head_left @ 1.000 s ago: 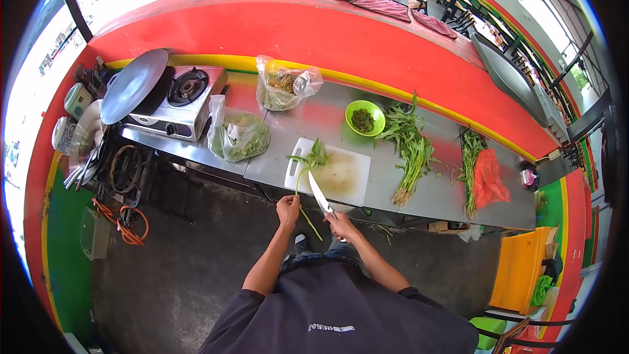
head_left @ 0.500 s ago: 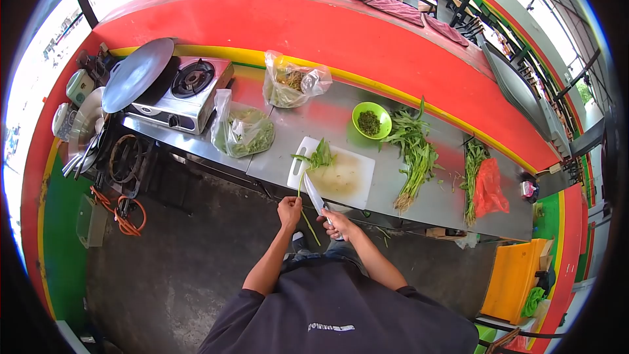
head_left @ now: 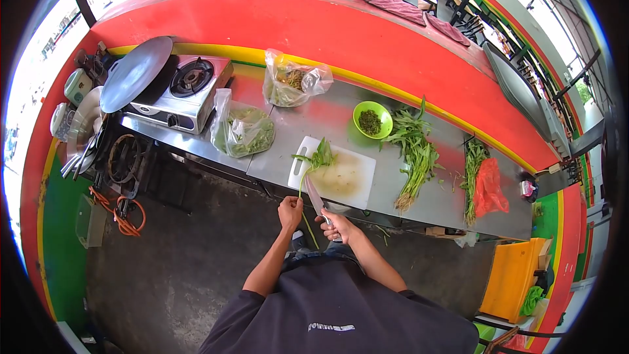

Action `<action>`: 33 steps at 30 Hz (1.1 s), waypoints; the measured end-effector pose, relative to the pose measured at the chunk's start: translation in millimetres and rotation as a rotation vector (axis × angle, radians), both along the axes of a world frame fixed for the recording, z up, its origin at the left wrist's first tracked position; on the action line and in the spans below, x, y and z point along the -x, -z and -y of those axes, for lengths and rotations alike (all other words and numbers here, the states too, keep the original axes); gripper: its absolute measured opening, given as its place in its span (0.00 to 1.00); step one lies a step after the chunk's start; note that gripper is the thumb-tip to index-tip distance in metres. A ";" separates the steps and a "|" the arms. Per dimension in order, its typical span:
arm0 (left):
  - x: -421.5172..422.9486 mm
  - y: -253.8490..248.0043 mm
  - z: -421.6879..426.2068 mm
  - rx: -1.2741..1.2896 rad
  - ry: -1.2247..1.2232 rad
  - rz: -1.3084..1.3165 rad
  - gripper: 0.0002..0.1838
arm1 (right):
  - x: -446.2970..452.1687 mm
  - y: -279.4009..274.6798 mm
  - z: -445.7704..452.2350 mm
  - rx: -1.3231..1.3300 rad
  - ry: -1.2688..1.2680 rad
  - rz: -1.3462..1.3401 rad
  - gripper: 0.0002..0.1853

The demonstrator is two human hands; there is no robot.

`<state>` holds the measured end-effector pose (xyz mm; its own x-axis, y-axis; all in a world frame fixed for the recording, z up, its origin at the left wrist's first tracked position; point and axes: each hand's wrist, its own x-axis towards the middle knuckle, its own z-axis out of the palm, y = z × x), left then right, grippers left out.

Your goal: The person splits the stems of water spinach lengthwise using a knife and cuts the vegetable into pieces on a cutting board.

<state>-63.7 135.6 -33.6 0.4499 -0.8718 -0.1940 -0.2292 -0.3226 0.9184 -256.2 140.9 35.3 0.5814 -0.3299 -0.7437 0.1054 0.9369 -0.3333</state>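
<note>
1 green stem [head_left: 310,230], partly hidden, pinched in left hand [head_left: 289,213]; right hand [head_left: 340,226] grips partly covered knife [head_left: 314,196].

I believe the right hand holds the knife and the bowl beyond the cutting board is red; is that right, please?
Not quite: the bowl beyond the cutting board is green, not red, as the head view shows. The right hand does hold the knife.

Knife [head_left: 314,197] smooth mtl; cutting brd [head_left: 352,176] matt plast.
</note>
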 end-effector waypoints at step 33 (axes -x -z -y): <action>4.1 -22.6 -1.8 0.131 0.048 0.024 0.10 | -23.6 9.4 -14.8 0.182 -0.021 -0.373 0.22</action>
